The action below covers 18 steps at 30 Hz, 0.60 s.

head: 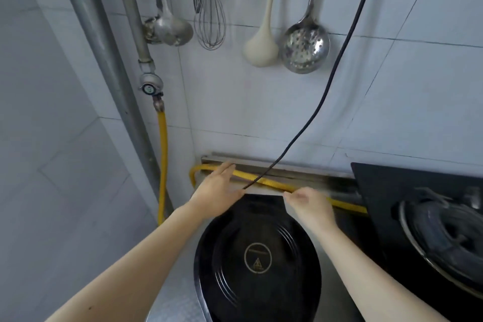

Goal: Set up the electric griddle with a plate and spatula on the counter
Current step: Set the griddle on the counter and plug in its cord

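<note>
A: Left hand (217, 188), 11 o'clock of the griddle (257, 261): fingers straight, flat at its rear corner, gripping nothing. Steadying it, I'd guess.
B: The griddle itself?
A: On the counter (170, 306), lid down. Long axis runs 6 to 12. Squared rear end points at the wall, likely so the cord (337, 65) reaches.
B: Right hand (311, 204)?
A: 1 o'clock, other rear corner. Blurred, so I can't tell whether it's curled or pinching. No plate or spatula beside it.
</note>
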Each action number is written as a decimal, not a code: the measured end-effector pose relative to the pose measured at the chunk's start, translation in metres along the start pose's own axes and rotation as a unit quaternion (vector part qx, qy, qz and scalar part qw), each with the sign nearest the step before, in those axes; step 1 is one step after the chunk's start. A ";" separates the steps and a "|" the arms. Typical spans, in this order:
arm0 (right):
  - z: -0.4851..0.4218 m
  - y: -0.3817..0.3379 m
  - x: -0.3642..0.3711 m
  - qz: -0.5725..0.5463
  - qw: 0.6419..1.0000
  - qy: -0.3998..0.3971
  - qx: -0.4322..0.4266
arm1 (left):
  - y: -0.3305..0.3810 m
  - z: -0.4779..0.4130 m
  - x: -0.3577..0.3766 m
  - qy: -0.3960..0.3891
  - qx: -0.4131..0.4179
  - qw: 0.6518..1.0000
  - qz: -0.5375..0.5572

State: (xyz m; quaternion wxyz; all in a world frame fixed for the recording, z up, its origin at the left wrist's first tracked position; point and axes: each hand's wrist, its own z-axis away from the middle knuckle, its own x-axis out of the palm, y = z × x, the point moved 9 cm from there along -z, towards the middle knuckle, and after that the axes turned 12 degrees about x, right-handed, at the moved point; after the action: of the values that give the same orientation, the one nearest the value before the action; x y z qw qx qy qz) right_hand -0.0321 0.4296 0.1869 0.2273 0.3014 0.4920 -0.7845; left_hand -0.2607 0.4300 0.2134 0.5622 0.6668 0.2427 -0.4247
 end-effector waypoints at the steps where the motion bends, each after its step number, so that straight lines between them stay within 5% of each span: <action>1: -0.001 0.021 0.008 0.010 0.999 -0.018 0.032 | -0.015 0.006 0.015 -0.029 -0.031 0.999 0.012; 8: 0.021 0.096 0.056 -0.050 0.935 -0.225 0.268 | -0.060 0.027 0.077 -0.114 -0.143 0.963 0.197; 12: 0.028 0.104 0.065 -0.101 0.918 -0.273 0.269 | -0.066 0.033 0.094 -0.119 -0.179 0.936 0.279; 18: 0.026 0.113 0.066 -0.151 0.928 -0.230 0.250 | -0.070 0.036 0.106 -0.126 -0.207 0.912 0.332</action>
State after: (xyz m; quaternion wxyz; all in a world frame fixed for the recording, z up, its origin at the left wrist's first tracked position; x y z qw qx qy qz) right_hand -0.0122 0.3554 0.0780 0.1305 0.0822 0.2540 -0.9548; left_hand -0.2719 0.3971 0.0857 0.8223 0.5186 0.0171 -0.2336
